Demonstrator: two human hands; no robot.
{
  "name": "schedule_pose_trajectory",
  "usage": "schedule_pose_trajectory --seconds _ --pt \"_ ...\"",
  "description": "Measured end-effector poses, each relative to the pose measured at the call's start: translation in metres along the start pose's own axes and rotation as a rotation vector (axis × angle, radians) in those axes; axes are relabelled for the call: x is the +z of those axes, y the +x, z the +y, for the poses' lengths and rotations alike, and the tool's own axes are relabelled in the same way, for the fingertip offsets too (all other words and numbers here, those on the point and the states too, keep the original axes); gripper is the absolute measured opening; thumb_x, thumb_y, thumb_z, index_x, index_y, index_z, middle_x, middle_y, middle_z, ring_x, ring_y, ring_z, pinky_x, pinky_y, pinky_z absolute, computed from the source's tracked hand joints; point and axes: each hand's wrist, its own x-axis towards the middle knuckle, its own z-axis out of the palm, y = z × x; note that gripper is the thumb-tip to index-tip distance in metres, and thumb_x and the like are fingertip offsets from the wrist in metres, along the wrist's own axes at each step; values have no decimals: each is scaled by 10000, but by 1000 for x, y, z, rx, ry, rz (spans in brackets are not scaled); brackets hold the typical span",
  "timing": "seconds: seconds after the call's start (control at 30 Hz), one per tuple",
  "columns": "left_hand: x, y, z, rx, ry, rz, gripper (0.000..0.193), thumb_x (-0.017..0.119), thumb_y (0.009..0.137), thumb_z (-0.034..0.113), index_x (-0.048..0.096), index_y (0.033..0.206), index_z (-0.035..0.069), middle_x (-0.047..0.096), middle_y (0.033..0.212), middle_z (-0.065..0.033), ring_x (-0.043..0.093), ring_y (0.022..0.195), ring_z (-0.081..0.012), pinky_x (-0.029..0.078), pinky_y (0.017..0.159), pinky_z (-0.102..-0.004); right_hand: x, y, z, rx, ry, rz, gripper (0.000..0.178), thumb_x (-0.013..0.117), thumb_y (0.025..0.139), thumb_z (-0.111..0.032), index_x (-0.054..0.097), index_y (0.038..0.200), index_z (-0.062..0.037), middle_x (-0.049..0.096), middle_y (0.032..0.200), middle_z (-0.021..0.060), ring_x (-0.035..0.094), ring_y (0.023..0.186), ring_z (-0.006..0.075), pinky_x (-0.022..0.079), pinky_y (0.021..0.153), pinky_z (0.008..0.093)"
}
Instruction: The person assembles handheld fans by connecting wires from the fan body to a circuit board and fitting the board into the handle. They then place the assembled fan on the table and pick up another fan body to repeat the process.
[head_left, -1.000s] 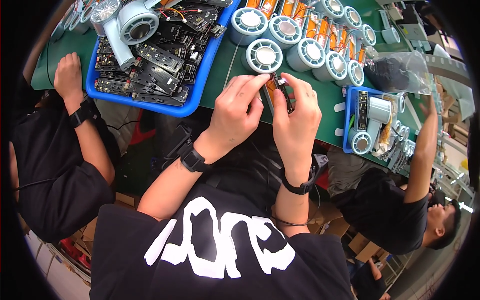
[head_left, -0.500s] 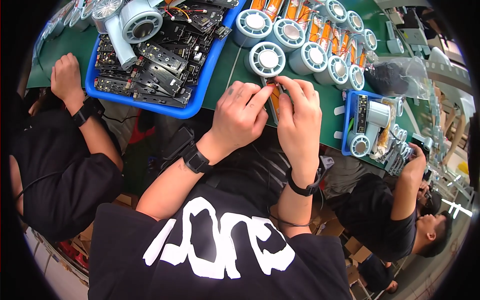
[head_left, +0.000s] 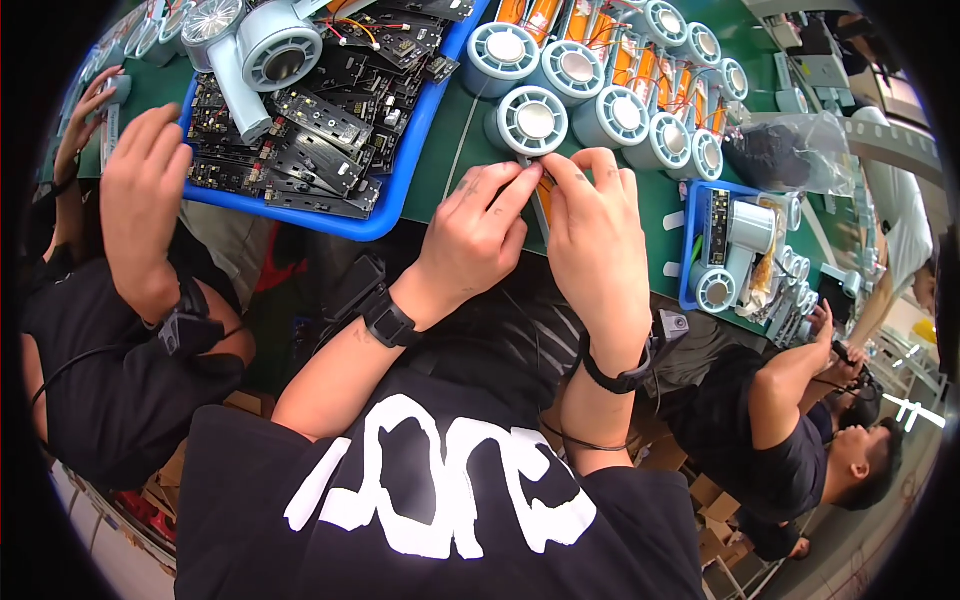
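In the middle, at the table's near edge, lies a light-blue handheld fan housing [head_left: 530,122] with a round vented head. Its handle points toward me, and an orange strip shows inside it between my hands. My left hand [head_left: 472,230] has its thumb and forefinger closed on the handle, just below the head. From the other side my right hand [head_left: 597,235] grips the same part, fingers bent and tips pressed at the neck. My fingers hide whatever small parts lie under the tips.
To the left, a blue tray [head_left: 372,228] holds black circuit boards with fan housings on top. More fan housings [head_left: 620,115] with orange batteries and red wires stand in rows beyond. At right are a smaller blue tray [head_left: 690,270] and a plastic bag [head_left: 790,155]. Co-workers sit on both sides.
My right hand has turned slightly, its fingertips now closer to the fan's neck, and small parts visible there earlier are covered. The left co-worker's hand has lifted off the table beside the tray.
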Motion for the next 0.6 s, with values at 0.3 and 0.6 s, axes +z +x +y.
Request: schedule_pose_trajectory --seconds 0.3,0.6 --pt "-15 15 3 -34 168 -248 472 637 755 -53 647 1223 5 622 1052 -134 646 910 -333 561 793 -422 18 -10 13 228 463 128 296 654 915 -40 646 1205 20 638 1087 174 599 943 352 510 796 434" --pt "-6 7 -5 -10 -59 -72 485 643 724 -78 674 1200 8 612 1014 -133 615 867 -318 542 765 -405 27 -12 19 49 293 267 263 675 896 -26 677 1154 27 673 1078 167 620 966 331 512 829 413"
